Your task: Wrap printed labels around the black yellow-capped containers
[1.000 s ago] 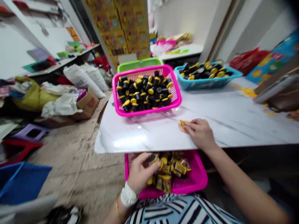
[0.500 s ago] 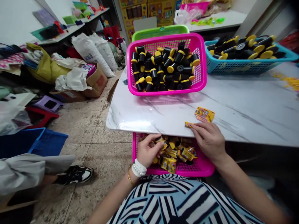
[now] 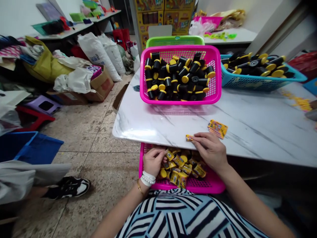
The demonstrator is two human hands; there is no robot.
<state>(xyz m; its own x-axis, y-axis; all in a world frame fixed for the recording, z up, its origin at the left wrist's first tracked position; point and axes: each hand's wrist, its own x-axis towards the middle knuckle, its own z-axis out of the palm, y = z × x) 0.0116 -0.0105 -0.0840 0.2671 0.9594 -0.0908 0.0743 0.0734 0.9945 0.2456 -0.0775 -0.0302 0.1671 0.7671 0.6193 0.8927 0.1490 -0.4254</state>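
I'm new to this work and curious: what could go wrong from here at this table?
The small yellow piece pinched by the right hand is near the front edge of the white table; it might drop if the grip loosens. The flat yellow wrappers lie loose beside that hand and could get brushed aside. The left hand is at the wrapped containers piled in the lower pink basket, and might dislodge one.
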